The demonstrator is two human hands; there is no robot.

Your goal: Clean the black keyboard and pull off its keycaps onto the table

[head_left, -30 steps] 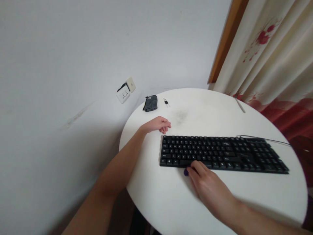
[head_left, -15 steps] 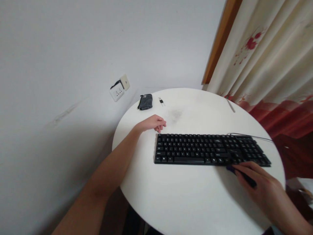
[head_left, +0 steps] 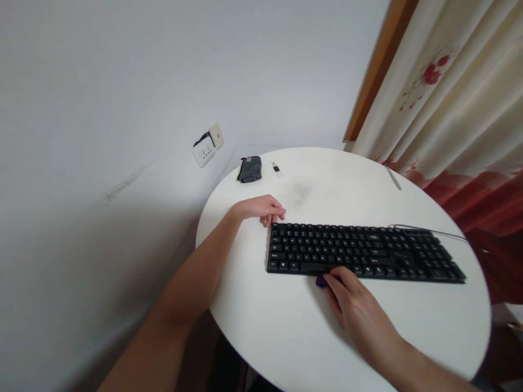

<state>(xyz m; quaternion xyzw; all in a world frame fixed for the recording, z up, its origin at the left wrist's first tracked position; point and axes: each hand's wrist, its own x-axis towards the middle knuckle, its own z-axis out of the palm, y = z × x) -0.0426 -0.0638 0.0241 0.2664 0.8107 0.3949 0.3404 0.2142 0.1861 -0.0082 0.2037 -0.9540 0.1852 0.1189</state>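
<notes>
One black keyboard (head_left: 347, 249) — legends illegible; right hand (head_left: 356, 309) pinching purple object (head_left: 321, 281) — left hand (head_left: 266, 208) half-curled.

Flat black keyboard (head_left: 347, 245), purple item (head_left: 322, 281) alongside

Scuffed wall (head_left: 102, 98), flowered curtain (head_left: 437, 120)
</notes>
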